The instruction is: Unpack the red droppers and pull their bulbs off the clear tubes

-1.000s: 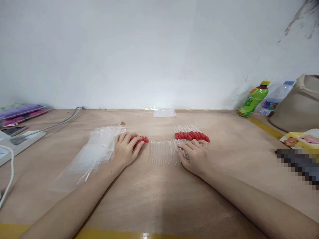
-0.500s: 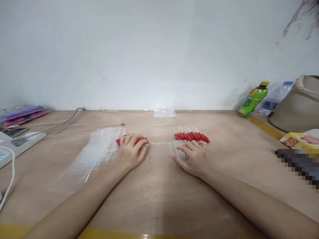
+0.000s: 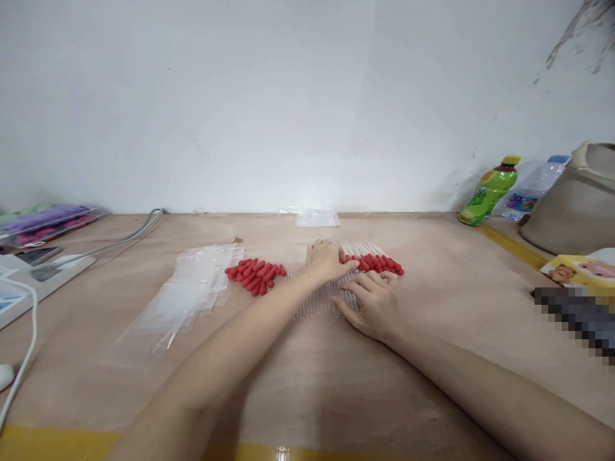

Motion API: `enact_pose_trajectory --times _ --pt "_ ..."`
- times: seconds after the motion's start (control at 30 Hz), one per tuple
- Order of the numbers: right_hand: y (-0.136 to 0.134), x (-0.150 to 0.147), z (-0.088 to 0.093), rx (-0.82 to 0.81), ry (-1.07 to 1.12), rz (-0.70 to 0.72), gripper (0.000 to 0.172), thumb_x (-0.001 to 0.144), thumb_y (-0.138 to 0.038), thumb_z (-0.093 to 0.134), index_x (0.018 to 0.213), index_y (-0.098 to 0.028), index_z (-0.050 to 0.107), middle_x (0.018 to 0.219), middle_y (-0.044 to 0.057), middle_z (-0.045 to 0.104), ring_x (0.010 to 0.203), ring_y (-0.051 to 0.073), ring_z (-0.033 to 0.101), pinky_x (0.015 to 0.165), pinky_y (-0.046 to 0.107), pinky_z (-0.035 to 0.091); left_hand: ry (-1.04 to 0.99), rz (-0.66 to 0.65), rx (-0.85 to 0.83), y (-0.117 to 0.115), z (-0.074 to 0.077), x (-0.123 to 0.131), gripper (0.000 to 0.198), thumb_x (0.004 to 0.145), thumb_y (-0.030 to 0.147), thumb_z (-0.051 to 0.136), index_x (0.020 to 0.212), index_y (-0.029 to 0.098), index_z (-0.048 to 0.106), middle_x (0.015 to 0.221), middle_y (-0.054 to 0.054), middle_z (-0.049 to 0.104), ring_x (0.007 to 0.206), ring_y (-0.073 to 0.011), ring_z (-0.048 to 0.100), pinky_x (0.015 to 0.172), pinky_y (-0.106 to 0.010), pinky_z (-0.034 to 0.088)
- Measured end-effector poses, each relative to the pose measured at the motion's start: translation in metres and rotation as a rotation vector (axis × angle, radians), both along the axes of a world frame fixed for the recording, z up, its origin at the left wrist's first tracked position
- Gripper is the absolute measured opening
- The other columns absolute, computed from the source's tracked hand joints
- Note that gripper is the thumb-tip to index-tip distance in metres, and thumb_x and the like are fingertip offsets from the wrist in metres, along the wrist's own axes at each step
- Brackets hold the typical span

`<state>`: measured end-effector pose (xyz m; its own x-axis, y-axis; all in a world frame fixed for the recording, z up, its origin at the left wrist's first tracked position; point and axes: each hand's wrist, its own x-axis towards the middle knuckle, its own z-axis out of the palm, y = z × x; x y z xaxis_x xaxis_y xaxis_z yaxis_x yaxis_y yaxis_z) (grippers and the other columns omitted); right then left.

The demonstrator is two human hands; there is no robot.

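Observation:
Thin clear dropper tubes (image 3: pixel 312 304) lie side by side in a row on the table, partly covered by my hands. Over the far ends of the row is my left hand (image 3: pixel 327 261), fingers curled; what they hold, if anything, is hidden. My right hand (image 3: pixel 369 301) rests at the right end of the tubes, thumb and forefinger apart, other fingers bent beside the red-capped droppers. A heap of red rubber bulbs (image 3: pixel 257 275) sits left of the tubes. Behind my right hand, droppers fitted with red bulbs (image 3: pixel 379 262) lie in a slanted row, tubes pointing away from me.
Clear plastic bags (image 3: pixel 187 288) are fanned out left of the bulbs. Another small bag (image 3: pixel 317 219) lies by the wall. On the right stand a green bottle (image 3: pixel 490 192), a clear bottle (image 3: pixel 533 189) and a beige container (image 3: pixel 571 205). A white power strip (image 3: pixel 72 264) is at left.
My left hand has moved right from the heap of red bulbs to the far ends of the tubes, uncovering the heap. My right hand has stayed nearly still.

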<state>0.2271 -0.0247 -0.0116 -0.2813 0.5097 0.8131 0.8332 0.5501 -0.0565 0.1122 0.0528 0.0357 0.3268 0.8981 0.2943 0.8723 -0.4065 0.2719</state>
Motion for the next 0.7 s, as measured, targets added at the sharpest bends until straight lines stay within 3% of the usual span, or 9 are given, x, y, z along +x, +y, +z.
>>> enact_pose_trajectory --times 0.13,0.37,0.5,0.57,0.7 --pt "0.001 0.000 0.000 -0.016 0.007 0.003 0.019 0.077 -0.037 0.056 0.071 -0.021 0.064 0.064 0.000 0.058 0.067 0.014 0.047 0.076 0.034 0.023 0.033 0.034 -0.060 0.005 -0.002 0.012 0.040 0.068 0.056 0.056 0.065 0.018 0.065 0.087 -0.011 0.062 0.096 -0.0296 0.050 0.084 -0.043 0.036" --pt "0.000 0.000 0.000 -0.028 0.038 -0.012 0.017 0.075 -0.037 0.057 0.074 -0.021 0.064 0.067 0.000 0.060 0.069 0.014 0.048 0.076 0.035 0.024 -0.061 0.131 -0.022 0.005 -0.006 0.015 0.028 0.076 0.037 0.050 0.063 0.017 0.065 0.082 -0.010 0.064 0.095 -0.0282 0.052 0.082 -0.042 0.037" --pt "0.000 0.001 0.001 0.013 0.104 -0.040 0.019 0.074 -0.035 0.058 0.083 -0.019 0.061 0.078 0.003 0.063 0.074 0.016 0.053 0.078 0.035 0.027 -0.152 0.134 0.043 -0.018 -0.004 -0.016 0.023 0.079 0.038 0.049 0.074 0.019 0.063 0.091 -0.006 0.063 0.095 -0.0237 0.052 0.082 -0.038 0.038" --pt "0.000 0.002 0.001 0.072 0.155 -0.043 0.026 0.074 -0.036 0.058 0.092 -0.017 0.058 0.091 0.007 0.062 0.085 0.019 0.055 0.081 0.036 0.029 -0.229 0.042 0.178 -0.036 -0.007 -0.042 0.017 0.079 0.033 0.053 0.075 0.018 0.060 0.084 -0.005 0.062 0.091 -0.0219 0.053 0.080 -0.037 0.038" --pt "-0.002 0.002 0.002 0.143 0.135 -0.010 0.046 0.075 -0.038 0.056 0.114 -0.015 0.048 0.112 0.012 0.056 0.104 0.024 0.051 0.090 0.040 0.030 -0.134 -0.156 0.350 -0.067 -0.022 -0.092 0.010 0.082 0.027 0.050 0.083 0.018 0.057 0.082 -0.003 0.063 0.082 -0.0197 0.053 0.075 -0.036 0.036"
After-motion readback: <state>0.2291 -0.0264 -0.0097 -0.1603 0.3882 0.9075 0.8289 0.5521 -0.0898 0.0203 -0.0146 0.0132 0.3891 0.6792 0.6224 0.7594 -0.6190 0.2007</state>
